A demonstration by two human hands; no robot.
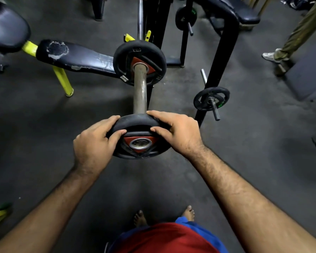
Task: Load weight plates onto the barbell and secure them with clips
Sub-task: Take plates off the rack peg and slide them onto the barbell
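The barbell sleeve (pixel 140 88) points toward me from the rack, with one black plate with a red centre (pixel 131 53) seated far up it. A second black plate with a red hub (pixel 135 125) sits at the sleeve's near end, and the bar end shows inside its steel centre ring. My left hand (pixel 93 143) grips the plate's left rim, thumb in a grip slot. My right hand (pixel 175 130) grips the right rim, fingers over the top edge. No clip is visible.
A worn black bench (pixel 75 55) with yellow legs stands left of the bar. A black plate tree (pixel 224 52) at right carries small plates (pixel 211 98) on pegs. Another person's leg and shoe (pixel 274 54) are at far right. My bare feet (pixel 188 212) stand on dark floor.
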